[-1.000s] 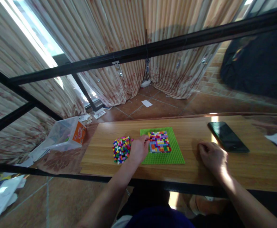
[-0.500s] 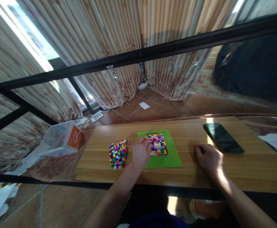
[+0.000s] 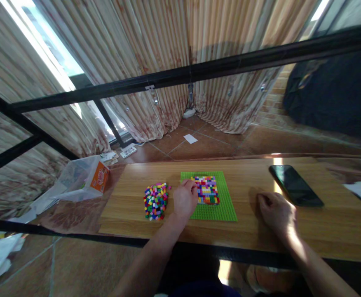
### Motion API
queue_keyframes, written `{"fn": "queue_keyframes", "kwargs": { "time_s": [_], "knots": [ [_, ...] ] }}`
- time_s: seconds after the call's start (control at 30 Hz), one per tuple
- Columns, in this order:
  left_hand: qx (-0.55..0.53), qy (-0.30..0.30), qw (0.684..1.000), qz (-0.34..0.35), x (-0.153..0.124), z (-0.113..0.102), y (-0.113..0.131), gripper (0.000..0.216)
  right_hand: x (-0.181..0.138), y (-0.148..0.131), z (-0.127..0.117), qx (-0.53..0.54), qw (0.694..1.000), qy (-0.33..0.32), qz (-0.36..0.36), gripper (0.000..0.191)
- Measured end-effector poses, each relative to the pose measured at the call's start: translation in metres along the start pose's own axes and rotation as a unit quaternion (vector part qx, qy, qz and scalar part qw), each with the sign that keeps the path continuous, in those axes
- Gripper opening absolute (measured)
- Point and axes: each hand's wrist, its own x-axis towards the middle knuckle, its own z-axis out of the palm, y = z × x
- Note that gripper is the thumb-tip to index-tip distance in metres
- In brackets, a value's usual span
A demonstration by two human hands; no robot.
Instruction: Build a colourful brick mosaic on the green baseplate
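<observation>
My left hand (image 3: pixel 185 198) is over the left part of a green studded baseplate (image 3: pixel 226 206), its fingers pinched at the left edge of a multicoloured block of small toy bricks (image 3: pixel 207 190). What the fingertips hold, if anything, is hidden. A heap of loose small bricks (image 3: pixel 156 201) lies on the wood just left of that hand. My right hand (image 3: pixel 277 212) rests on the tabletop, right of the baseplate, with its fingers curled in; whether something is inside them cannot be seen.
A black phone (image 3: pixel 295 185) lies beyond my right hand on the wooden tabletop (image 3: pixel 125 194). Left of the table stands a clear plastic bin (image 3: pixel 81 177) with an orange label. A black metal bar (image 3: pixel 168 79) crosses in front of the curtains (image 3: pixel 155 37).
The view has shifted slightly, moving the scene a little right and down. My left hand stays at the brick block's left edge, and my right hand keeps its place on the table.
</observation>
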Motion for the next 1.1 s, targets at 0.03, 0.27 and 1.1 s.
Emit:
{"fn": "queue_keyframes", "kwargs": {
  "time_s": [0.03,0.27,1.1],
  "knots": [
    [0.002,0.0,1.0,0.004,-0.001,0.0,0.0,0.017,0.0,0.001,0.0,0.0,1.0,0.002,0.002,0.031],
    [0.06,-0.016,0.996,0.07,-0.006,0.005,-0.006,0.021,0.0,0.001,-0.001,-0.003,1.0,-0.003,0.0,0.033],
    [-0.004,0.033,0.999,0.024,-0.038,-0.019,-0.058,0.039,0.0,0.01,-0.002,-0.036,0.998,-0.048,0.012,0.035]
  ]
}}
